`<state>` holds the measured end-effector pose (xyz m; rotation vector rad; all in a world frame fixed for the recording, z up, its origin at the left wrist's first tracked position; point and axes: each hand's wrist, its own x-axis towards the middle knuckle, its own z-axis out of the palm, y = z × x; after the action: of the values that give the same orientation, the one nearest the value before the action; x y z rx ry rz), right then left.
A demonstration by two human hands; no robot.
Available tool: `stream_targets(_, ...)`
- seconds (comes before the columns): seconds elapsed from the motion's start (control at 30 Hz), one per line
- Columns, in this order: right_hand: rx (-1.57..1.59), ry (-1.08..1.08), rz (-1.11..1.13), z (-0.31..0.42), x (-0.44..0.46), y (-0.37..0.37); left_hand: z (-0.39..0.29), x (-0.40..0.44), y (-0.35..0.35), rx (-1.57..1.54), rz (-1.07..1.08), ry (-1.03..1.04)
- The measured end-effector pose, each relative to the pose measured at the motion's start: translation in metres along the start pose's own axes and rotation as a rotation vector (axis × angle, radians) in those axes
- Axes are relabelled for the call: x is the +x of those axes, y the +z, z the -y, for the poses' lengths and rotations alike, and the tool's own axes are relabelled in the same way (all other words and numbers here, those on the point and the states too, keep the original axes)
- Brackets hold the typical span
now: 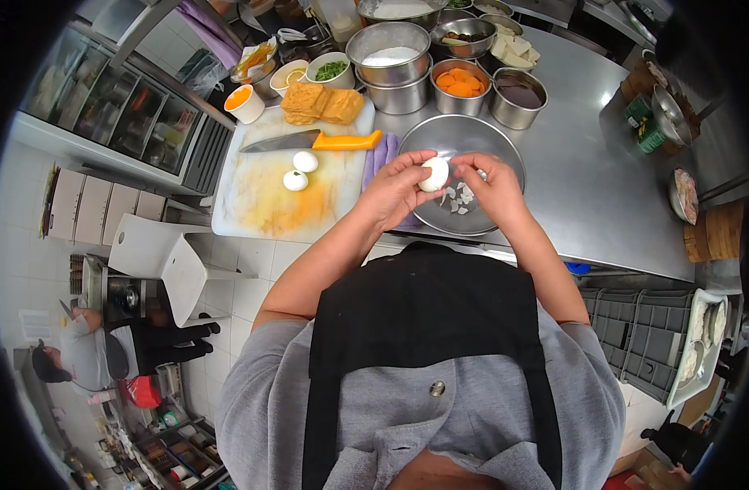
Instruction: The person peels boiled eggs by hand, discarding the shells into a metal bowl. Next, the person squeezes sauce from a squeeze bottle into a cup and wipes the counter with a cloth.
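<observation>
The left hand (391, 192) has its fingers curved and closed around a white egg (432, 176), above the left part of a steel bowl (464, 139). The right hand (498, 192) is just beside the egg, with fingers bent and tips nearly together; I cannot tell if they pinch something. Below, shell pieces (460, 198) lie in the bowl. To the left, two white eggs (306, 162) rest on a cutting board (235, 188); beyond them lies a knife (346, 141).
</observation>
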<state>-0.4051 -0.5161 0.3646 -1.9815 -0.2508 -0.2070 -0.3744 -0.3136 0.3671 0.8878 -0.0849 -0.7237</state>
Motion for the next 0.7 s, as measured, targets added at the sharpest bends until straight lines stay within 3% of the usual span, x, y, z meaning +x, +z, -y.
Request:
stream_targets(0.07,-0.092,-0.001,-0.015,0.005,0.001,-0.001,0.007,0.001,0.000,0.158,-0.012,0.108)
stream_targets(0.23,0.368,0.183,0.116,0.001,0.007,0.011,0.008,-0.001,0.008,0.321,-0.074,0.172)
stream_targets(0.37,0.437,0.175,0.130,0.005,0.004,0.013,0.007,0.000,0.002,0.328,-0.098,0.167)
stream_targets(0.57,0.114,0.021,0.044,0.009,0.001,0.018,0.004,0.001,-0.002,0.439,-0.094,0.138)
stream_targets(0.63,-0.125,-0.227,-0.051,0.010,0.001,0.020,0.006,0.003,-0.004,0.454,-0.102,0.160)
stream_targets(0.7,-0.132,-0.232,-0.058,0.010,0.001,0.021,0.006,0.003,-0.003,0.470,-0.110,0.180)
